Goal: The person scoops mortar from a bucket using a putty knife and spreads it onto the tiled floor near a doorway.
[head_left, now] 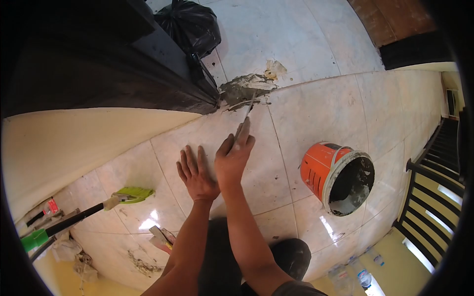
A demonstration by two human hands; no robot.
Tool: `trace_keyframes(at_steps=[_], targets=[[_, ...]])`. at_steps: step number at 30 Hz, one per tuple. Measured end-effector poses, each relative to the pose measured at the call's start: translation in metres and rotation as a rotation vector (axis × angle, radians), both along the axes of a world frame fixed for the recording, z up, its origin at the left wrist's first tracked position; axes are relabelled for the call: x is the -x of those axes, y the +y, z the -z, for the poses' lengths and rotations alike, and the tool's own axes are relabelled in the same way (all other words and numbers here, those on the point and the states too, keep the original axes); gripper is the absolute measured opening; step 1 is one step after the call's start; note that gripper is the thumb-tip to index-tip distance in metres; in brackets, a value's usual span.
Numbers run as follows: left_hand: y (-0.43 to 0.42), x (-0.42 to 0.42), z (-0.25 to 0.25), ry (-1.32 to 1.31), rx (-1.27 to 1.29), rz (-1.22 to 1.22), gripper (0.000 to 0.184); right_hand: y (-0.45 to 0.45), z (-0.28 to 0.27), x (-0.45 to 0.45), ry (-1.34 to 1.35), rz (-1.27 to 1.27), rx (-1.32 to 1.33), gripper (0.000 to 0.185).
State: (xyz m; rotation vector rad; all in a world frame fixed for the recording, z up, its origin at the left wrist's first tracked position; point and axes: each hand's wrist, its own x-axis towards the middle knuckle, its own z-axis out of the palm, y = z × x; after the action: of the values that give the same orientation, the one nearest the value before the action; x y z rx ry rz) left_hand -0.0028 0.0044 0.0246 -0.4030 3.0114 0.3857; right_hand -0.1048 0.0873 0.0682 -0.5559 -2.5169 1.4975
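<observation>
Grey mortar point(237, 94) is getting smoothed, apparently — the right hand point(232, 160) is gripping a slim tool point(246, 121), next wanting light pressure — left hand point(198, 180) splaying flat, empty, on tile point(173, 135).

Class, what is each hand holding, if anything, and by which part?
Right hand: a thin tool, by its near end. Left hand: nothing; it rests on the tiles.

Left hand point(196, 177) is resting on the floor point(321, 106), right hand point(234, 160) is sitting just right of it. Tool point(250, 109) is reaching forward from right hand onto mortar point(242, 93) by the wall point(98, 143). Bag point(195, 29) is sitting beyond, leftward; bucket point(314, 170) is sitting right, broom point(136, 194) left, railing point(434, 175) farther right.
</observation>
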Motion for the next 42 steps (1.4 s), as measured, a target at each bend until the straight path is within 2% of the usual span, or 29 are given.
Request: trace_keyframes(at_steps=[5, 7, 10, 14, 16, 17, 19, 22, 27, 31, 34, 37, 42], targets=[[-0.001, -0.002, 0.006, -0.043, 0.114, 0.013, 0.104, -0.007, -0.013, 0.003, -0.045, 0.065, 0.016, 0.067], [0.006, 0.005, -0.017, 0.009, -0.001, -0.006, 0.083, -0.006, -0.009, 0.009, -0.055, 0.105, -0.007, 0.068], [0.005, 0.002, -0.011, 0.0, 0.045, -0.011, 0.076, -0.01, -0.007, 0.012, -0.023, 0.079, 0.021, 0.068], [-0.005, -0.008, 0.024, -0.035, 0.11, 0.001, 0.086, -0.024, -0.015, -0.01, -0.085, -0.002, 0.084, 0.07], [-0.008, -0.008, 0.034, -0.008, 0.36, 0.062, 0.076, -0.027, -0.016, -0.013, -0.091, -0.033, 0.075, 0.074], [-0.009, -0.011, 0.037, -0.009, 0.361, 0.06, 0.076, -0.028, -0.016, -0.014, -0.047, -0.018, 0.068, 0.074], [-0.003, -0.007, 0.024, -0.005, 0.167, 0.004, 0.07, -0.028, -0.02, -0.012, -0.006, -0.005, 0.061, 0.075], [0.0, -0.003, 0.012, -0.036, 0.145, -0.009, 0.069, -0.027, -0.02, -0.002, -0.084, 0.014, 0.086, 0.069], [-0.001, -0.007, 0.024, -0.066, 0.223, 0.006, 0.069, -0.032, -0.035, -0.011, -0.163, -0.09, 0.168, 0.072], [-0.005, -0.007, 0.028, -0.05, 0.293, 0.026, 0.069, -0.03, -0.033, -0.012, -0.134, -0.049, 0.137, 0.073], [-0.002, -0.006, 0.02, 0.011, 0.195, 0.011, 0.068, -0.028, -0.024, -0.004, -0.07, -0.003, 0.119, 0.073], [0.005, -0.002, 0.023, -0.069, 0.164, -0.067, 0.067, -0.035, -0.031, -0.009, -0.171, -0.093, 0.188, 0.075], [0.004, -0.002, 0.023, -0.037, 0.183, -0.03, 0.067, -0.042, -0.044, -0.018, -0.152, -0.076, 0.189, 0.077]])
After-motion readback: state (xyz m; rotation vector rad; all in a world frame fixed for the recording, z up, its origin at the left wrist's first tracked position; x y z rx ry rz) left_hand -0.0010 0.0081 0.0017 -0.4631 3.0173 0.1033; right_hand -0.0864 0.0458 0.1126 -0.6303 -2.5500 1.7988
